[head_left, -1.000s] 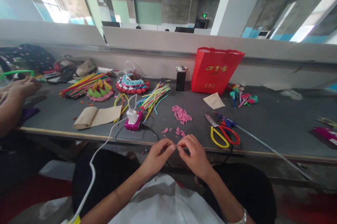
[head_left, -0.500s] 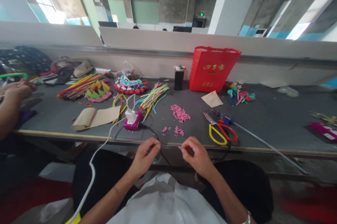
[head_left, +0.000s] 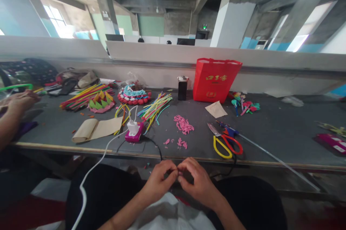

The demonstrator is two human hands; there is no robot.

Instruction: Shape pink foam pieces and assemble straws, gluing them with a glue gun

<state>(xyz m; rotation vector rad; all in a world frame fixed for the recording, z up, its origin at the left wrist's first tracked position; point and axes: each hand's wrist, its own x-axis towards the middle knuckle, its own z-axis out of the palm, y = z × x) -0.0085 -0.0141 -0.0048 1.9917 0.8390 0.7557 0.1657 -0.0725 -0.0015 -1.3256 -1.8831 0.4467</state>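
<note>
My left hand [head_left: 161, 179] and my right hand [head_left: 195, 181] meet fingertip to fingertip over my lap, just in front of the table edge. Both are closed in a pinch. A tiny pink piece [head_left: 180, 174] shows at the right fingertips; whatever the left fingers pinch is too small to make out. Beyond the hands, on the dark table, lies a pile of small pink pieces [head_left: 183, 125]. Nearer the edge are two smaller clusters, one of them pink bits [head_left: 182, 143]. To the right lie scissors [head_left: 223, 145] with one yellow and one red handle.
A purple power strip [head_left: 134, 132] with a white plug and cable stands left, near coloured pipe cleaners [head_left: 156, 109] and a paper roll [head_left: 86, 131]. A blue glue gun [head_left: 229, 130], a red bag [head_left: 214, 82] and a black bottle [head_left: 182, 89] are beyond. Another person's hand [head_left: 20, 104] is far left.
My hands have come together from apart, and sit lower in the view, closer to my body. The camera has tilted up slightly. The pink piles look unchanged.
</note>
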